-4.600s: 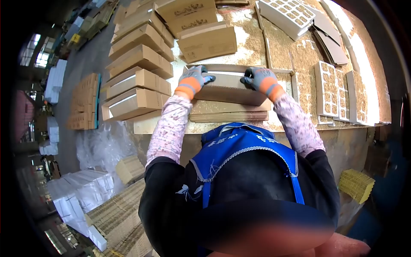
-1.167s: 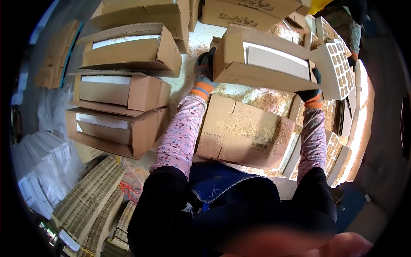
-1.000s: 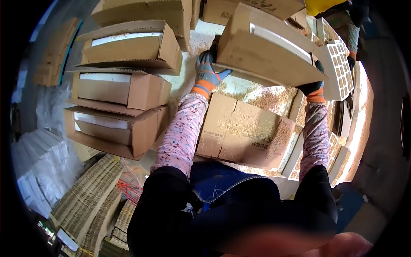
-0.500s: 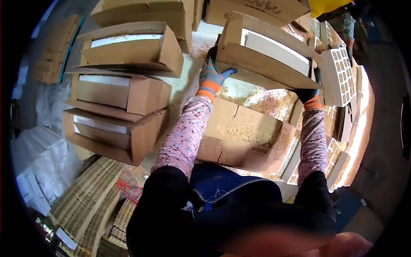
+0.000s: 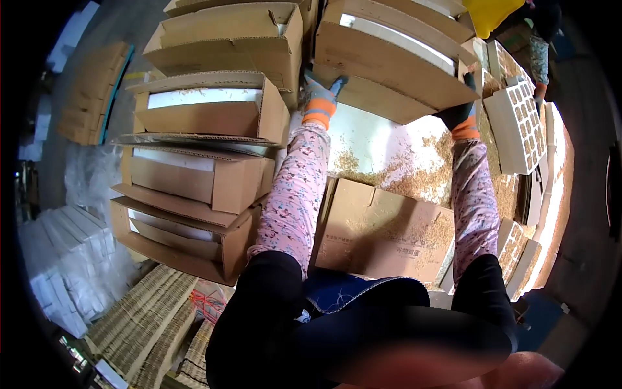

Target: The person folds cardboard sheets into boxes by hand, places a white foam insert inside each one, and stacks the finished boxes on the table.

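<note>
An open cardboard box (image 5: 382, 55) with a white block or insert inside stands at the far end of the work surface, its near flap hanging toward me. My left hand (image 5: 320, 102), in a grey-blue and orange glove, grips its left end, thumb against the near side and fingers partly hidden. At the right end, my right hand (image 5: 461, 118) holds the same box, its dark glove fingers partly behind the cardboard. Closer to me, a flat, closed-looking carton (image 5: 382, 230) with printed characters lies sprinkled with shavings.
Several open cartons (image 5: 194, 117) with white contents line the left side. Straw-coloured shavings (image 5: 421, 159) litter the white surface (image 5: 359, 133). On the right stands a white gridded tray (image 5: 518, 126), near another person's sleeved arm (image 5: 539, 58). Woven mats (image 5: 139, 318) lie lower left.
Both my hands have pushed the box away from me, up against the far cartons. More of the white surface shows in front of it. The view has shifted slightly.
</note>
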`<action>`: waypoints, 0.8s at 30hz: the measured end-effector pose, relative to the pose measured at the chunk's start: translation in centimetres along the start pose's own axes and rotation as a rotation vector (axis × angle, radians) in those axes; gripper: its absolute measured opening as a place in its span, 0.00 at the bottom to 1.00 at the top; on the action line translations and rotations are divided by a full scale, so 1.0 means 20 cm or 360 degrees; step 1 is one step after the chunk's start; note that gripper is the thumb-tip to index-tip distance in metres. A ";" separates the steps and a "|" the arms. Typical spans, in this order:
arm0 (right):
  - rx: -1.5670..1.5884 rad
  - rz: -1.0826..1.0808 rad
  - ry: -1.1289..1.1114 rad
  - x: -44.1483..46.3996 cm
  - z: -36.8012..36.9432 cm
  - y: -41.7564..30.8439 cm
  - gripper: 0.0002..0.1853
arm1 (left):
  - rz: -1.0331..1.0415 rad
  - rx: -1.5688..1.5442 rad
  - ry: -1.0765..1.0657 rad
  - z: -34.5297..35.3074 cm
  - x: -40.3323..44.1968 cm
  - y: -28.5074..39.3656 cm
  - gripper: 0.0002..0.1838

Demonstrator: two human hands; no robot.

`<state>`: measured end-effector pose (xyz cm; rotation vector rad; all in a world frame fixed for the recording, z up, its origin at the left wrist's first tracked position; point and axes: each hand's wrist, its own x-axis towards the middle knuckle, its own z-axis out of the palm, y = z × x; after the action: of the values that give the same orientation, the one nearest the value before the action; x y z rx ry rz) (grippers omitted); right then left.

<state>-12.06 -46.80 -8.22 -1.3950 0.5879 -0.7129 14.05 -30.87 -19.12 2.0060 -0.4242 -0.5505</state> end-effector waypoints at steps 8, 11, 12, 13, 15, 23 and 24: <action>0.0640 0.0299 0.0265 0.23 0.01 0.01 0.32 | 0.0155 -0.0795 0.0068 0.22 0.18 -0.19 0.62; 0.0836 0.0502 0.0372 0.23 0.05 -0.03 0.35 | 0.0035 -0.1058 0.0001 0.09 0.03 0.03 0.62; 0.0797 0.0481 0.0434 0.22 0.04 -0.02 0.38 | -0.0037 -0.1115 -0.0041 0.04 -0.03 0.10 0.61; 0.0644 0.0537 0.0569 0.16 0.07 -0.04 0.46 | -0.0086 -0.1071 -0.0038 0.07 0.01 0.04 0.60; 0.0564 0.0669 0.0627 0.08 0.01 0.04 0.50 | -0.0173 -0.1230 -0.0003 0.11 0.02 0.02 0.54; 0.0580 0.0432 0.0624 -1.08 -0.03 0.02 0.23 | -0.0046 -0.1530 -0.0538 -0.16 -0.43 0.18 0.35; 0.0525 0.0370 0.0482 -1.26 -0.04 -0.02 0.21 | 0.0112 -0.1331 -0.0579 -0.19 -0.51 0.20 0.36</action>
<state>-29.44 -28.48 -8.91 -0.9027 0.8153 -0.7973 7.39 -24.75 -11.99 1.0883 -0.3912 -0.8790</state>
